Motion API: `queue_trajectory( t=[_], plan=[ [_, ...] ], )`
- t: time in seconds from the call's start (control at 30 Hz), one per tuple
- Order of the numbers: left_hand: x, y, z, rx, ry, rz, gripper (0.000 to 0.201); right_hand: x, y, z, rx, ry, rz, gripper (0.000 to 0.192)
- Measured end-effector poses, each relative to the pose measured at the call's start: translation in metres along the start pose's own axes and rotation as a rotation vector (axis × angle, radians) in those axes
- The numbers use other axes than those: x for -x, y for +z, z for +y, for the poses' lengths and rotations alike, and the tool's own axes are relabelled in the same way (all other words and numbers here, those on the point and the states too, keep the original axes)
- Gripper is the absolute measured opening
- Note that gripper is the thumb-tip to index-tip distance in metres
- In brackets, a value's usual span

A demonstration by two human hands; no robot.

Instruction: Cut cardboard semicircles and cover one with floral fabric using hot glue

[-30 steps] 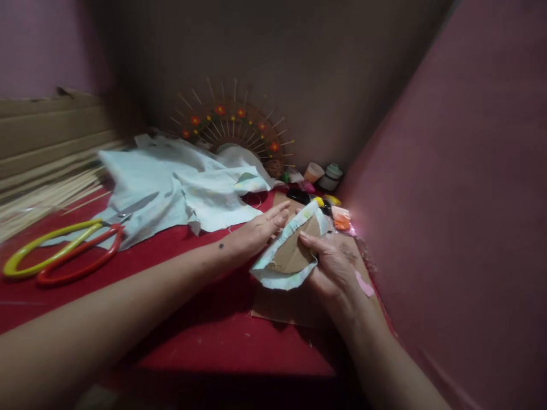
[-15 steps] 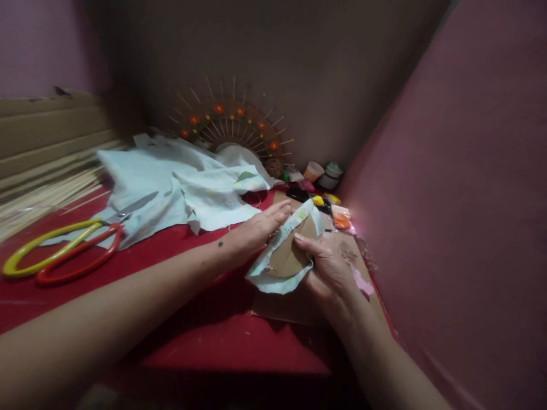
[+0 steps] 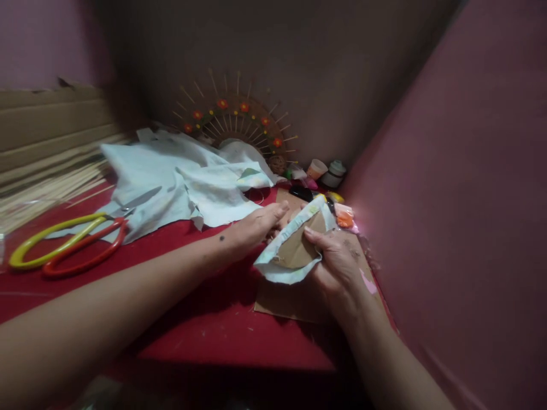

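My right hand (image 3: 335, 262) grips a piece of cardboard (image 3: 299, 245), its thumb pressed on the brown face and its other fingers underneath. Pale blue patterned fabric (image 3: 284, 274) wraps around this piece, folded over along its left edge and standing up loosely along the lower edge. Beside the folded left edge is my left hand (image 3: 260, 225), open, with the thumb stretched out; its other fingers are partly hidden by the piece.
Scissors (image 3: 81, 242) with yellow and red handles lie at left on a crumpled pale blue cloth (image 3: 166, 182). A cardboard sheet (image 3: 282, 302) rests on the red table (image 3: 205, 341). Thin sticks (image 3: 55, 191), a flower-decorated fan-shaped piece (image 3: 235, 117), a cup (image 3: 317, 169) and a jar (image 3: 334, 173) stand around.
The fabric along the left edge now lies flatter over the cardboard. My left hand has drawn slightly back from that edge, and the view has shifted a little.
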State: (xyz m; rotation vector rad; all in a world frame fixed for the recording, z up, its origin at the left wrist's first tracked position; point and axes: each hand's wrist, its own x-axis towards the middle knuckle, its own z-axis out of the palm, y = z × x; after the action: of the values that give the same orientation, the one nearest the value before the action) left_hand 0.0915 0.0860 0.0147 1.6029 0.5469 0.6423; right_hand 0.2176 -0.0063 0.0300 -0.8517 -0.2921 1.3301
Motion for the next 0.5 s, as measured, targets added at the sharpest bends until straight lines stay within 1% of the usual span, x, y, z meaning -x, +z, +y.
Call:
queue_trajectory(
  t=[0.07, 0.17, 0.23, 0.3, 0.37, 0.5],
  plan=[
    [0.003, -0.005, 0.004, 0.007, -0.031, -0.040, 0.058, 0.000, 0.001, -0.005, -0.023, -0.042, 0.024, 0.040],
    [0.009, -0.009, 0.008, -0.090, -0.021, -0.110, 0.054, -0.002, -0.002, -0.011, -0.026, -0.137, 0.022, 0.039],
    [0.011, -0.008, 0.007, -0.117, -0.031, -0.163, 0.058, -0.003, -0.004, -0.013, -0.013, -0.189, 0.008, 0.037],
    [0.011, -0.005, 0.004, -0.125, -0.062, -0.200, 0.064, -0.004, -0.006, -0.014, -0.017, -0.201, 0.020, 0.037],
    [0.009, -0.002, 0.001, -0.161, -0.075, -0.189, 0.064, -0.004, -0.005, -0.015, -0.044, -0.176, 0.065, 0.036],
    [0.009, 0.001, 0.000, -0.265, -0.015, -0.089, 0.050, -0.001, -0.001, -0.014, -0.060, -0.136, 0.132, 0.032]
  ],
)
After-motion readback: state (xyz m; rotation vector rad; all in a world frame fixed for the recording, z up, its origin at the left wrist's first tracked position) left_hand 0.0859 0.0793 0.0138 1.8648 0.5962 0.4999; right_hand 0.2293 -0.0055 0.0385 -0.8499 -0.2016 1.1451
